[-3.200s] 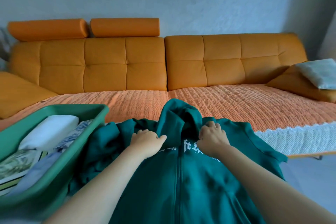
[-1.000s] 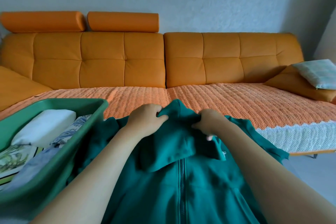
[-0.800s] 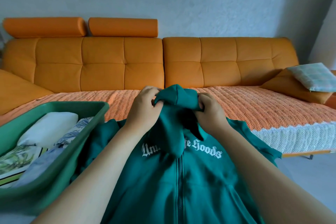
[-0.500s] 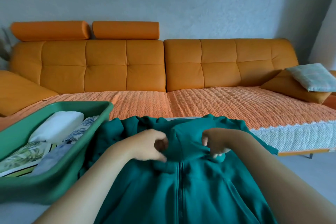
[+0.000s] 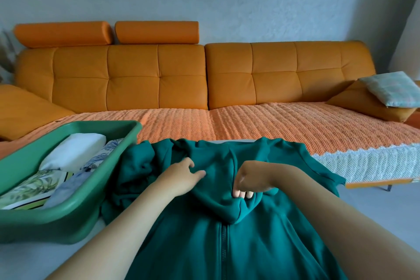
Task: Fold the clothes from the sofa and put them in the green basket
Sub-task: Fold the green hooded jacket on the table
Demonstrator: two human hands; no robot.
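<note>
A teal zip-up hoodie [image 5: 227, 238] lies spread front-up on a pale surface before the orange sofa [image 5: 204, 79]. Its hood is folded down over the chest, covering the top of the zip. My left hand [image 5: 181, 176] rests flat on the left side of the hood with fingers extended. My right hand [image 5: 252, 179] curls over the hood's right side, fingertips tucked into the fabric. The green basket [image 5: 75, 211] stands at the left, holding several folded clothes.
The sofa seat carries an orange woven cover [image 5: 272, 125] with a white lace edge. An orange cushion [image 5: 363, 102] topped by a pale checked pillow [image 5: 391, 86] sits at the right end. Grey floor shows at lower right.
The hood, held up off the chest a second ago, has been brought down and laid over the chest. Both hands have lowered with it onto the fabric.
</note>
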